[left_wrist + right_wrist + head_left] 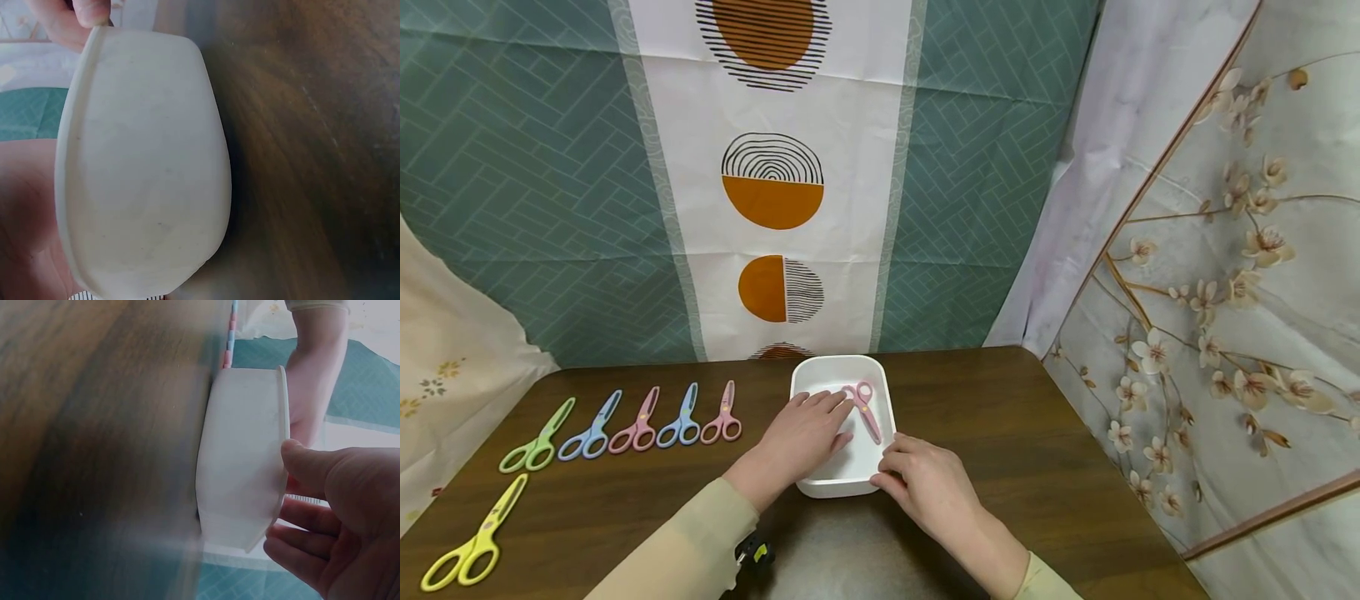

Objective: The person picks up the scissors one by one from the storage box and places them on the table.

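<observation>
A white plastic bin (842,487) stands on the table with a pair of pink scissors (867,411) inside, handles toward the far end. My left hand (805,433) reaches over the bin's left side, palm down, with fingers extended beside the scissors' handles. What lies under its palm is hidden. At the near right corner my right hand (928,483) pinches the bin's rim; the right wrist view shows the thumb (300,459) on the near side and the fingers round the right side. In the left wrist view, the bin's outer wall (150,150) covers most of the left hand's work.
Left of the bin, a row of scissors lies on the brown table (1000,417): green (540,442), blue (597,429), pink (640,425), blue (683,421), pink (724,419). Yellow scissors (478,537) lie nearer. A patterned curtain (782,292) hangs behind.
</observation>
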Tool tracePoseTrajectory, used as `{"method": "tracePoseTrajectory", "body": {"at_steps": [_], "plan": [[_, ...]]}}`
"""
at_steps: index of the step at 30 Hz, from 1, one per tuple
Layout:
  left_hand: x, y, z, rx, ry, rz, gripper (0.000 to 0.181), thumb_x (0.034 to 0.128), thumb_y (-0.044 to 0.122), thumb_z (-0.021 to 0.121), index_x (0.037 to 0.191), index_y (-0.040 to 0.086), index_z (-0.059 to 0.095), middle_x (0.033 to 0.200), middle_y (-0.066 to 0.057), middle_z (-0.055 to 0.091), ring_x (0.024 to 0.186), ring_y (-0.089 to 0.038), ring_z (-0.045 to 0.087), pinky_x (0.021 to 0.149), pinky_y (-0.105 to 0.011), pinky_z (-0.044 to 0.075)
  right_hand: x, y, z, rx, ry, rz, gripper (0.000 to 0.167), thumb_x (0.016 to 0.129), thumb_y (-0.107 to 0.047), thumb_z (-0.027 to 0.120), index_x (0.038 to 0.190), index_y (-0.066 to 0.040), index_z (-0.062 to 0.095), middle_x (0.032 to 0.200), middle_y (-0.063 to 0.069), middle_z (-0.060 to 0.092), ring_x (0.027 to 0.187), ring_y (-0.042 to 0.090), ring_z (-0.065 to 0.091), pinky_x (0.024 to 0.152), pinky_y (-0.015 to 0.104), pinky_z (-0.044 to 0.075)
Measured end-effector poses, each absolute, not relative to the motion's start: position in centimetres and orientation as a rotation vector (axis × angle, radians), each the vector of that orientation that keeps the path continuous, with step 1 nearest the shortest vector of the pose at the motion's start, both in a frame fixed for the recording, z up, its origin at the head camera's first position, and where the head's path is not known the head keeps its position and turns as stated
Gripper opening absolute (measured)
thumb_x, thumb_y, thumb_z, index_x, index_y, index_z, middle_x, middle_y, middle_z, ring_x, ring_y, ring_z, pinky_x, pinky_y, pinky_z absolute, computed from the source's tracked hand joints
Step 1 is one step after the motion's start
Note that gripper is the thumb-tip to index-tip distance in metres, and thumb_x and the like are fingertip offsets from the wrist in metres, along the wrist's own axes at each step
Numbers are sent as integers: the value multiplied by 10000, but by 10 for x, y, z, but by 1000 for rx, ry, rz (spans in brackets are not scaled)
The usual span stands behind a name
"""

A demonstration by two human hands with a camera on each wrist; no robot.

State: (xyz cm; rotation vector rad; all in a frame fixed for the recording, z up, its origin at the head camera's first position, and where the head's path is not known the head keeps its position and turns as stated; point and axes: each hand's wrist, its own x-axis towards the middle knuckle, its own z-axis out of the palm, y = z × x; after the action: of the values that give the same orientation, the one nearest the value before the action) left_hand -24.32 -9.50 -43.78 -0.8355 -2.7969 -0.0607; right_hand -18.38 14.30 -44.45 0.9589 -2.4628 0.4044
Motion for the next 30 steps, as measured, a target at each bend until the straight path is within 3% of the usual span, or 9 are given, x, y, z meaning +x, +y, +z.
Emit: {"method": "tracePoseTrajectory", "body": {"at_steps": [12, 18, 24, 30], "plan": [[-265, -84, -441, -900, -2868, -36, 527, 1075, 303, 743, 1529, 61, 632, 1558, -135, 625, 1440, -345, 587, 1166, -594, 455, -184, 142, -443, 952, -2482, 400, 170, 899, -284, 924, 861, -211, 775, 940, -109, 678, 790, 69, 630, 675, 296, 553], [-273, -75, -440, -957, -2884, 7, 438, 1072, 247, 741, 1475, 94, 663, 1537, -86, 631, 1441, -314, 582, 1131, -569, 489, -183, 142, -443, 950, -2481, 400, 171, 895, -291, 924, 859, -214, 775, 912, -118, 657, 768, 58, 608, 652, 283, 534], [-278, -67, -439, -976, -2830, 52, 297, 1070, 176, 720, 1354, 94, 694, 1453, -82, 666, 1331, -307, 651, 1040, -547, 545, -183, 142, -443, 949, -2476, 386, 161, 903, -297, 916, 871, -210, 785, 924, -114, 674, 797, 75, 638, 675, 299, 554], [-281, -64, -440, -958, -2879, 33, 271, 1101, 154, 669, 1364, 93, 696, 1472, -79, 658, 1351, -321, 625, 1030, -566, 540, -184, 143, -443, 946, -2476, 389, 156, 901, -296, 916, 871, -211, 790, 938, -112, 686, 811, 76, 652, 684, 301, 562]]}}
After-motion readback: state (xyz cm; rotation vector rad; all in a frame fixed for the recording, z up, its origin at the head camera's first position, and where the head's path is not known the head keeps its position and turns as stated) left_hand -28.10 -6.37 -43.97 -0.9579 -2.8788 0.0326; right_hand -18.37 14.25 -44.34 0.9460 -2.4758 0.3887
